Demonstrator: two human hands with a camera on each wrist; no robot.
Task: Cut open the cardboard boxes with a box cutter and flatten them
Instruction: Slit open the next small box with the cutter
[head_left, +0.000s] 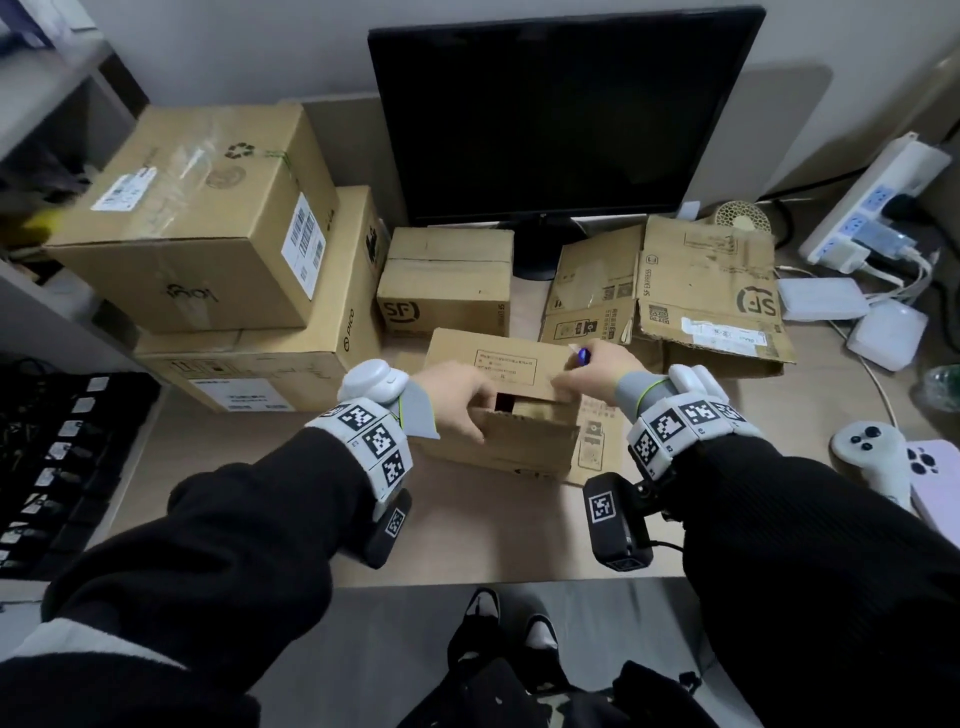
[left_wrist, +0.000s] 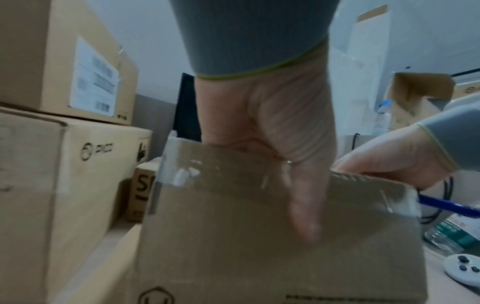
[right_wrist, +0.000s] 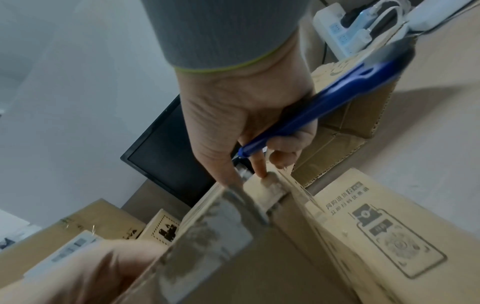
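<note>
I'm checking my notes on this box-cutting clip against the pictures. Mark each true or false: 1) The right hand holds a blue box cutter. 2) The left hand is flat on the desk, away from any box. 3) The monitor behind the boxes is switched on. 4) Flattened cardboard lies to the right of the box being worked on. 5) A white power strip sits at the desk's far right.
1) True: the right hand grips the blue box cutter.
2) False: the left hand grips the near edge of the small box.
3) False: the monitor is dark.
4) True: flattened cardboard lies there.
5) True: the power strip is there.
</note>
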